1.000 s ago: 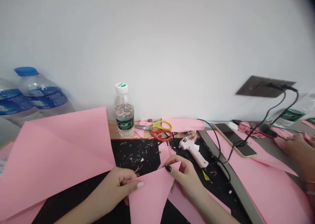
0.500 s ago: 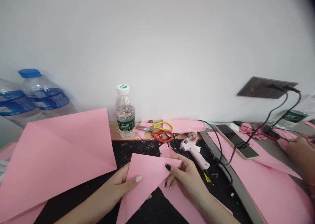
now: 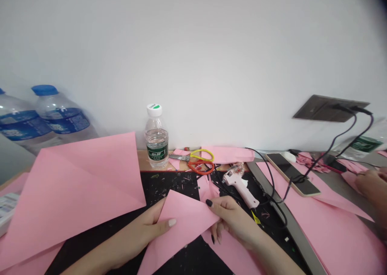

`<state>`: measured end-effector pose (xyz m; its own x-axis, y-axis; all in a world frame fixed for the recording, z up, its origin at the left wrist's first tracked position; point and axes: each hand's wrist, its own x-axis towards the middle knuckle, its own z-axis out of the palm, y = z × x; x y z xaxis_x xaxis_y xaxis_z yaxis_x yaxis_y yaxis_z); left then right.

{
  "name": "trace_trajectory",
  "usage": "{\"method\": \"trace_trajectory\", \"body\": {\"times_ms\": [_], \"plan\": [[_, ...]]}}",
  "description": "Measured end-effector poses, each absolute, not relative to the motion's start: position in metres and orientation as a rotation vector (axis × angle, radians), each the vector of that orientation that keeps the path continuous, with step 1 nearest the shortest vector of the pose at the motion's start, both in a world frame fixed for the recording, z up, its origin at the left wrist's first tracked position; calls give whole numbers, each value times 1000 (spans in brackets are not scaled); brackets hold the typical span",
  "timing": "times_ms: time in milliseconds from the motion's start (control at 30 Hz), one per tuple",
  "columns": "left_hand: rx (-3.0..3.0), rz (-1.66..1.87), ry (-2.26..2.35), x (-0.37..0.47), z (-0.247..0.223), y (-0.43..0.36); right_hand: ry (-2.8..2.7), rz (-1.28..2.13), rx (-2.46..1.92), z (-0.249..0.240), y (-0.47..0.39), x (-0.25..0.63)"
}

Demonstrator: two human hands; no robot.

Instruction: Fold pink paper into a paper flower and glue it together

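A sheet of pink paper [image 3: 181,226] is held up between both hands, low in the middle of the view. My left hand [image 3: 157,222] grips its left side, thumb on top and fingers hidden behind. My right hand [image 3: 226,214] pinches the right corner between a dark-nailed thumb and the fingers beneath. Under my right hand, another piece of pink paper [image 3: 232,253] lies on the black mat [image 3: 187,259]. Beyond the hands are a pale pink glue gun [image 3: 242,188] and scissors [image 3: 201,161] with yellow and red handles.
A small water bottle [image 3: 157,142] stands by the wall. Large pink sheets lie left [image 3: 87,194] and right [image 3: 335,230]. A phone [image 3: 292,174] and black cables [image 3: 320,158] are at right. Another person's hand [image 3: 371,184] works at the far right. Big bottles [image 3: 63,117] stand at left.
The right corner of the held paper has dropped slightly, and my right hand has moved a little down and right with it. The whole view has shifted slightly.
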<state>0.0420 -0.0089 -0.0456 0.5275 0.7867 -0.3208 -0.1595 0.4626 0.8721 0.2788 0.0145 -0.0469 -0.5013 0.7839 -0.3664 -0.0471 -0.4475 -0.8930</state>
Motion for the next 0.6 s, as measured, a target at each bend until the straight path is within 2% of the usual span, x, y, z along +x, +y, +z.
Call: {"method": "trace_trajectory", "body": {"times_ms": [600], "plan": [[828, 684, 824, 43, -47, -8, -1219, 2042, -1108, -46, 14, 283]]}}
